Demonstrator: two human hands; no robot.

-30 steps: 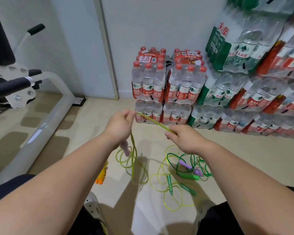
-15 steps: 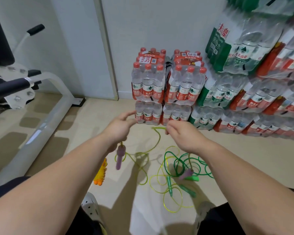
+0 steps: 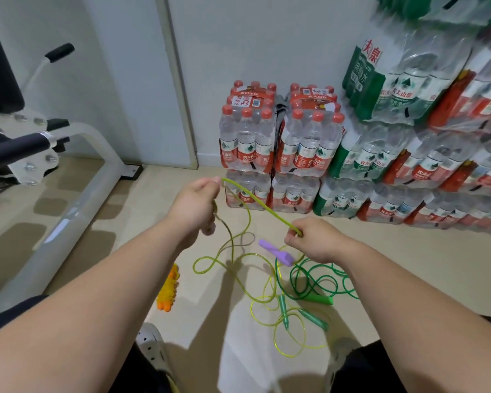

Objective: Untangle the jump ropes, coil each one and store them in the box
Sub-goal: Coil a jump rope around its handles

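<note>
Both hands are raised above the floor: the left hand [image 3: 194, 204] pinches one end of a span of yellow-green jump rope [image 3: 262, 207], and the right hand [image 3: 315, 241] pinches the other. A purple handle [image 3: 275, 252] hangs beside the right hand, over a dark green rope [image 3: 318, 282] tangled on the floor [image 3: 408, 265].

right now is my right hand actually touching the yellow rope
Touching. The head view shows the right hand pinching the yellow rope between its fingertips; the rope runs from there up to the left hand.
</note>
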